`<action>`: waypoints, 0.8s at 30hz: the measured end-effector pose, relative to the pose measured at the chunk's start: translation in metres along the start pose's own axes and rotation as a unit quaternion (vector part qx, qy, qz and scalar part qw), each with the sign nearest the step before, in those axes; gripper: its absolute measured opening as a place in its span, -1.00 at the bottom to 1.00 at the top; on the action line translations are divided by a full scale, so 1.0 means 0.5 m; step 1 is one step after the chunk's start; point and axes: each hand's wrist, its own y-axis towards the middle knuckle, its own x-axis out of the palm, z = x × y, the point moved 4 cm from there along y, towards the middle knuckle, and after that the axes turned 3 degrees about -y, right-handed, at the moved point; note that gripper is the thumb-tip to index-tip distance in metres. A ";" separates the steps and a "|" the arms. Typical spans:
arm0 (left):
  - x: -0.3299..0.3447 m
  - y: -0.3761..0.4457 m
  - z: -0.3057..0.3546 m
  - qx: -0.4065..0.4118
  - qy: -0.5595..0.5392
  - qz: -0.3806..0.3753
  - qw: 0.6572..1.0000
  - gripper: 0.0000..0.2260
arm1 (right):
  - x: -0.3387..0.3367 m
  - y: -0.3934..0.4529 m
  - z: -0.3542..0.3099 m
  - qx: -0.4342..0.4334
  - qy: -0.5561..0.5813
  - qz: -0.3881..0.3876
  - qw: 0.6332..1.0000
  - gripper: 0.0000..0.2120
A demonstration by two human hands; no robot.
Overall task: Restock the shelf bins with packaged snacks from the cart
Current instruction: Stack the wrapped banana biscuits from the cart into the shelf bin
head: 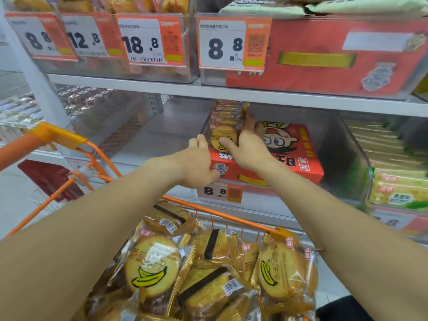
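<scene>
Both my hands reach into a clear shelf bin (347, 144) on the middle shelf. My right hand (245, 147) grips a stack of banana biscuit packs (225, 119), thumb on the front pack. My left hand (199, 161) presses the stack's left side with its fingers, thumb against the red carton (289, 158) that lies in the bin. The stack stands upright on the carton's left end. Below, the orange cart (58, 137) holds several more banana biscuit packs (208, 269).
Price tags (222, 42) hang on clear bins along the upper shelf, one holding another red carton (324, 56). A bin of green-and-yellow packs (398, 177) stands to the right. A clear bin on the left (104, 117) sits beside a white shelf post (30, 66).
</scene>
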 end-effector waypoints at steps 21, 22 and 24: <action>-0.058 -0.212 -0.040 0.066 -0.057 0.108 0.990 -0.47 | -0.078 -0.033 0.017 0.075 0.067 -0.132 0.986 -0.53; -0.054 -0.232 -0.042 0.067 -0.070 0.129 0.987 -0.50 | -0.078 -0.035 0.024 0.087 0.081 -0.122 0.985 -0.51; -0.042 -0.270 -0.046 0.068 -0.089 0.168 0.979 -0.56 | -0.081 -0.042 0.034 0.107 0.113 -0.103 0.982 -0.50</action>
